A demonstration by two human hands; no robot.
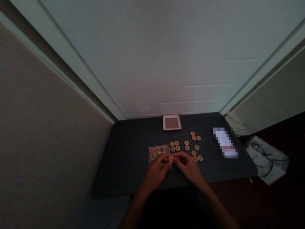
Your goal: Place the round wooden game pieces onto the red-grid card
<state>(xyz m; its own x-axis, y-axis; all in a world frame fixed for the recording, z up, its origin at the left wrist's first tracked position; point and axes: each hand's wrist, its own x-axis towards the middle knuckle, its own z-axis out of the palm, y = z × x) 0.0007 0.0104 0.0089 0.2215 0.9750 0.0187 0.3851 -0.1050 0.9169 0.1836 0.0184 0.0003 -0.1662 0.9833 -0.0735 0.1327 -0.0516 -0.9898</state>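
A round xiangqi piece (171, 159) with a red character is pinched at the fingertips, between my two hands. My left hand (156, 170) has thumb and fingers closed on its left side. From the right, the fingertips of my right hand (188, 167) close on the same piece. Beneath my left hand lies a square tray (149, 153) of xiangqi pieces set in rows, its lower part partly covered by the hand. Several loose red-marked pieces (177, 148) rest on the table just beyond and right of my hands.
The dark table (119, 159) stands against a white panel (143, 57) with heart patterns. An open shallow box lid (172, 129) sits at the table's back. A blurred-out bright object (225, 143) lies at the right. A white bag (269, 162) is beyond the right edge.
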